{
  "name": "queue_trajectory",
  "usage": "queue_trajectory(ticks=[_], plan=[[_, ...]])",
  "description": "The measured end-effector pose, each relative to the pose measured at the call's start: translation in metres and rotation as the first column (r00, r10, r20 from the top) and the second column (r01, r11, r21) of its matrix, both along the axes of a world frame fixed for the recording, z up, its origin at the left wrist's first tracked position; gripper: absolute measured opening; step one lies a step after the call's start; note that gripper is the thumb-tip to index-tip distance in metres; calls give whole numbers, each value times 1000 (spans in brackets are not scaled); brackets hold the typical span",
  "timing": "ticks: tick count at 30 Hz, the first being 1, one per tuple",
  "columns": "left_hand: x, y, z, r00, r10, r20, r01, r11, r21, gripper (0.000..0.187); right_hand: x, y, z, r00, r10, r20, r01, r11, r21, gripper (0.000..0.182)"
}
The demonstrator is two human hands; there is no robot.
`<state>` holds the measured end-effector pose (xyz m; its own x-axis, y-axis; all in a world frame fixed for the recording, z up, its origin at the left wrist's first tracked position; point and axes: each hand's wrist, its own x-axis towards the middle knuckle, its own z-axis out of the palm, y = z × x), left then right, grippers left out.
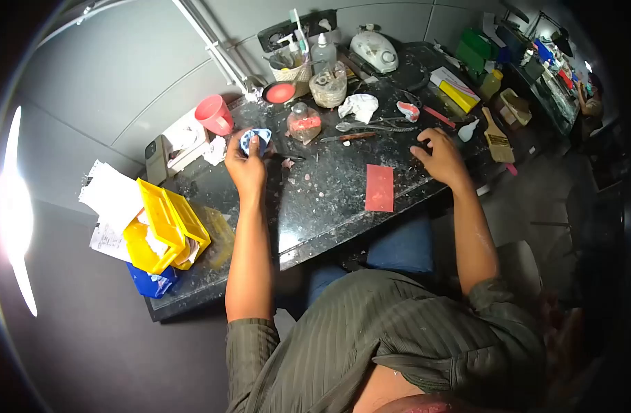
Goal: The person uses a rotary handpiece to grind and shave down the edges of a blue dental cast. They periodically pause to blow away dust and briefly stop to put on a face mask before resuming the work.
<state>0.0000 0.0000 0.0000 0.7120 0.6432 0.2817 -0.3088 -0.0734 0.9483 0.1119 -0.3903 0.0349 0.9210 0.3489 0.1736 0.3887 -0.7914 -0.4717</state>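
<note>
The left hand (248,162) grasps a small blue-and-white piece (261,133); the right hand (439,157), released, curls loosely over the debris-speckled black worktop (329,205); grey panelled wall (109,79) beyond both.

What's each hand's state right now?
Left hand: closed, holding a blue-and-white object.
Right hand: open, loosely curled, nothing visible in it.
</note>
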Motion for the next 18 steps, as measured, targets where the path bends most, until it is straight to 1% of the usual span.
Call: queue_trajectory(ticks=[2, 3, 5, 6, 7, 9, 10, 11, 13, 14, 15, 17, 18], plan=[[-7, -5, 9, 996, 81, 46, -84, 995, 45, 17, -1, 8, 9, 992, 64, 112, -77, 991, 112, 25], [-9, -10, -6, 996, 90, 2, -90, 996, -6, 17, 4, 12, 13, 995, 76, 69, -80, 995, 61, 25], [-4, -2, 1, 991, 133, 17, -133, 991, 0, 15, 24, 38, 17, 959, 248, -136, -205, 941, 268, 25], [-3, 2, 5, 991, 130, -7, -130, 991, 7, 17, 40, 51, 11, 928, 369, 54, -373, 920, 117, 26], [-4, 2, 5, 991, 133, -19, -132, 991, 10, 17, 43, 64, 11, 928, 371, 43, -374, 919, 122, 26], [-4, 1, 7, 983, 184, -7, -184, 983, 16, 19, 42, 88, 13, 914, 403, 42, -394, 908, -140, 30], [-5, 0, 9, 982, 186, -18, -186, 982, 21, 19, 40, 95, 19, 893, 449, 8, -441, 880, -176, 32], [-6, 0, 12, 979, 202, -22, -202, 979, 5, 19, 45, 104, 20, 892, 452, 1, -445, 880, -168, 32], [-10, 4, 11, 974, 223, -31, -223, 975, -4, 19, 63, 123, 23, 902, 377, -210, -430, 828, -359, 31], [-11, 7, 10, 968, 251, -22, -251, 968, 1, 19, 66, 123, 24, 901, 372, -223, -431, 821, -373, 33], [-11, 10, 9, 961, 277, -10, -277, 961, 6, 18, 64, 122, 31, 904, 368, -218, -425, 827, -367, 28], [-12, 15, 8, 961, 275, -31, -276, 960, -37, 19, 68, 121, 38, 895, 320, -310, -428, 810, -400, 22], [-12, 13, 13, 959, 278, -57, -282, 957, -74, 18, 66, 120, 42, 913, 265, -310, -382, 822, -423, 21]])
